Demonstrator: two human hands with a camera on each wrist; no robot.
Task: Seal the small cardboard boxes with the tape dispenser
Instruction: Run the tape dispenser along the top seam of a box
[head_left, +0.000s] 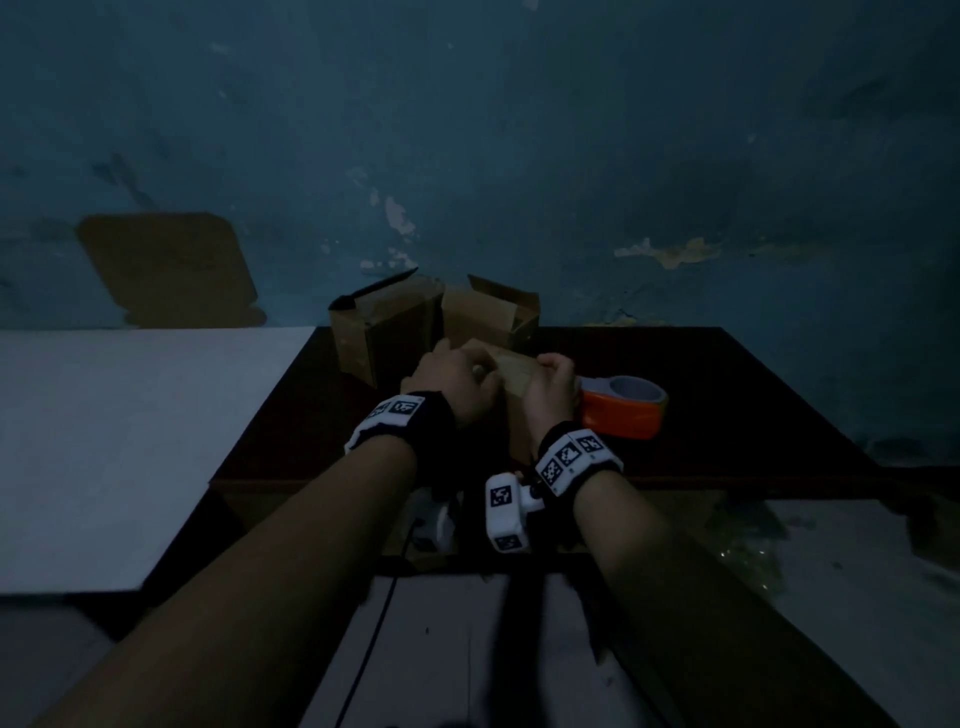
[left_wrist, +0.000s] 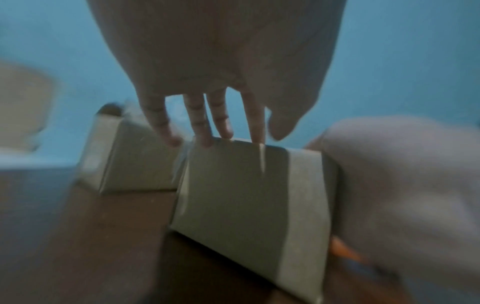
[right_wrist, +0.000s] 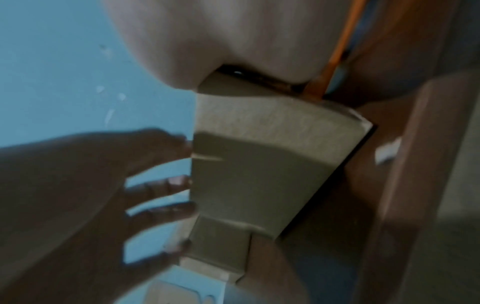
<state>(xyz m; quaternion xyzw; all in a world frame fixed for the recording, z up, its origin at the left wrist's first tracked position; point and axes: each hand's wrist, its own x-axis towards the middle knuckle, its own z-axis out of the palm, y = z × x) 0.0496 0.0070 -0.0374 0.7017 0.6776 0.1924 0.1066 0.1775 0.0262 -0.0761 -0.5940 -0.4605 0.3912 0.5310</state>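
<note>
Hands meet at the centre of the head view over a small brown cardboard box (head_left: 511, 376) standing on the dark brown wooden bench (head_left: 727, 415). The left hand (head_left: 454, 384) lies on the box's top edge with straight, spread fingers (left_wrist: 201, 123), its grip open and clasping nothing. The right hand (head_left: 553, 387) is curled round the orange tape dispenser (head_left: 623, 410), which sits just right of the box; motion blur in the right wrist view hides whether its front end touches the cardboard, though it seems to. A lighter band of tape (left_wrist: 303, 205) runs down the box's near face. Two more cardboard boxes with raised flaps (head_left: 436, 322) stand just behind, towards the blue wall (head_left: 519, 130). A white board (head_left: 130, 441) fills the left of the frame.
</note>
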